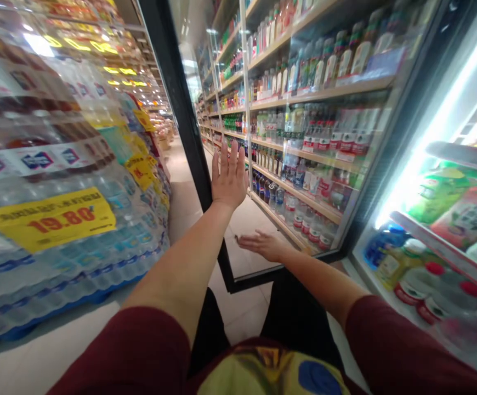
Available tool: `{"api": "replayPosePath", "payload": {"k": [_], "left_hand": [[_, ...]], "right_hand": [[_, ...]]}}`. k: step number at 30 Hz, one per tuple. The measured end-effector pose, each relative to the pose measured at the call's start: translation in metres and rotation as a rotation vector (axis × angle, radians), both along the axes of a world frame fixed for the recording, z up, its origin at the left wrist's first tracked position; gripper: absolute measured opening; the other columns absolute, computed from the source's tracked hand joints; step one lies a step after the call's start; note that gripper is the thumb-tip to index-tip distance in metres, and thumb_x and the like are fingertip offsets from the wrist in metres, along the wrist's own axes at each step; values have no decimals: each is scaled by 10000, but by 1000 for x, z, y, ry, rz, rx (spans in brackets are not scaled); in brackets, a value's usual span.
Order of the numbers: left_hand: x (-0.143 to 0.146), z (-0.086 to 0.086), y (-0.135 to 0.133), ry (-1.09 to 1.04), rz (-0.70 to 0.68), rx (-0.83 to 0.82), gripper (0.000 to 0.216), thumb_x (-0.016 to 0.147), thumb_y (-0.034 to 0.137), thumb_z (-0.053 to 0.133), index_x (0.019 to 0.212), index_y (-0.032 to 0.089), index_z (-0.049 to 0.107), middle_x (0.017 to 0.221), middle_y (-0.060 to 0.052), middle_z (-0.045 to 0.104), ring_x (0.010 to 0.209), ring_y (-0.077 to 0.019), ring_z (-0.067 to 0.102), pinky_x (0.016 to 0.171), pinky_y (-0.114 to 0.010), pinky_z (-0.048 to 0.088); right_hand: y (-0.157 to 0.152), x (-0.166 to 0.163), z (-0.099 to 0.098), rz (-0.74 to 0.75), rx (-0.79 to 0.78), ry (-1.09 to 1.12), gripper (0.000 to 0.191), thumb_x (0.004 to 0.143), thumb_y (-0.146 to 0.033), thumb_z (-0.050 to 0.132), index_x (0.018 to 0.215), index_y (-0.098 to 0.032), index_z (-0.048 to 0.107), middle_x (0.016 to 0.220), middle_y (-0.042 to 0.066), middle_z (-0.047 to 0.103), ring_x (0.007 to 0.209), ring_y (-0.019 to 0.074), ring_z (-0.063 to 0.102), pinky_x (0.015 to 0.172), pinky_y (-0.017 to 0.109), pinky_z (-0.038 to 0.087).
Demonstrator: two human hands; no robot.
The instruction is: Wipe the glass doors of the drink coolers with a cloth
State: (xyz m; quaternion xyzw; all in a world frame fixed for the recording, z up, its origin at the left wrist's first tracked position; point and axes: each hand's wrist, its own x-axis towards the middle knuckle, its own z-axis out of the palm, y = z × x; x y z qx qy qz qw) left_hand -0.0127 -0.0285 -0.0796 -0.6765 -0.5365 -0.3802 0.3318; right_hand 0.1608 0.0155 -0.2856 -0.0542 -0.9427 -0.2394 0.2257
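A glass cooler door (226, 266) with a black frame stands swung out in front of me. My left hand (229, 178) lies flat against the glass near the frame's left upright, fingers spread upward. Lower down, my right hand (263, 246) is stretched out with its palm toward the glass; whether it touches the pane I cannot tell. Neither hand holds anything. Through the glass show shelves with rows of bottles (316, 134). To the right is the lit cooler interior, with green and pink packs (444, 189) above red-capped bottles (417, 282).
On the left, a tall stack of shrink-wrapped bottles (37, 126) carries a yellow price sign (53, 218) reading 19.80. An aisle of pale floor tiles (181, 164) runs between that stack and the door. Lit yellow signs hang farther back.
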Motion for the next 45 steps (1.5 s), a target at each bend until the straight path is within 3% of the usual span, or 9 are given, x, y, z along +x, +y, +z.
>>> {"api": "replayPosePath", "payload": {"k": [3,9,17,21,26,31,35,40,45], "left_hand": [[-2,-1,2,6,1,-3,703,1030,183,496,1705,143,304,1778,-125,250,1648,-285,-34,1372,-590,-29],[-5,-1,7,16,9,7,713,1028,184,501,1709,154,292,1779,-112,250,1641,-276,-68,1375,-595,-18],[-8,-1,10,35,28,-3,694,1047,195,492,1707,127,289,1782,-132,233,1651,-302,-31,1374,-597,-19],[-8,-1,11,21,19,-23,737,1026,188,513,1719,147,265,1782,-123,243,1655,-307,-22,1370,-610,-25],[-9,1,12,9,22,-27,751,1015,191,522,1720,160,265,1781,-112,254,1654,-302,-22,1371,-610,-13],[-10,0,16,-5,-2,-16,745,1001,178,529,1707,143,294,1782,-116,256,1658,-310,-21,1366,-604,-36],[-12,-3,19,-3,-18,8,710,1016,205,511,1696,134,318,1777,-127,264,1655,-290,-41,1361,-580,-64],[-8,-2,15,-17,-22,16,725,992,167,528,1690,128,338,1769,-135,287,1658,-301,-14,1363,-581,-61],[-5,-1,9,-10,-7,5,700,1018,175,508,1693,122,329,1774,-134,263,1653,-296,-39,1363,-584,-48]], "right_hand": [[0,2,-5,33,7,-36,676,904,-52,518,1460,-406,668,1530,-162,633,1461,-6,526,1260,162,308],[15,-6,23,-124,-36,164,715,1000,-61,426,1688,-257,415,1705,31,434,1626,196,341,1373,478,141],[13,-15,-3,7,-42,89,683,973,-52,454,1606,-296,538,1599,-21,583,1529,113,491,1355,358,225],[27,3,27,-295,-82,407,619,1047,-152,476,1655,-268,490,1646,75,520,1588,272,419,1366,515,170],[53,34,64,-128,-49,229,572,1067,-184,452,1614,-327,539,1598,18,591,1533,214,502,1373,466,175],[67,45,101,-586,-65,943,603,1107,-301,353,1665,-90,439,1700,214,416,1649,351,267,1317,669,211],[68,43,133,-331,-11,480,527,1112,-311,395,1623,-308,524,1647,40,538,1601,247,395,1350,556,243],[73,45,176,-631,-42,987,625,1129,-285,198,1728,-147,305,1757,158,327,1668,320,211,1306,680,256],[63,39,194,-376,6,461,604,1096,-298,359,1699,-339,367,1737,-2,400,1666,236,232,1368,580,168]]}}
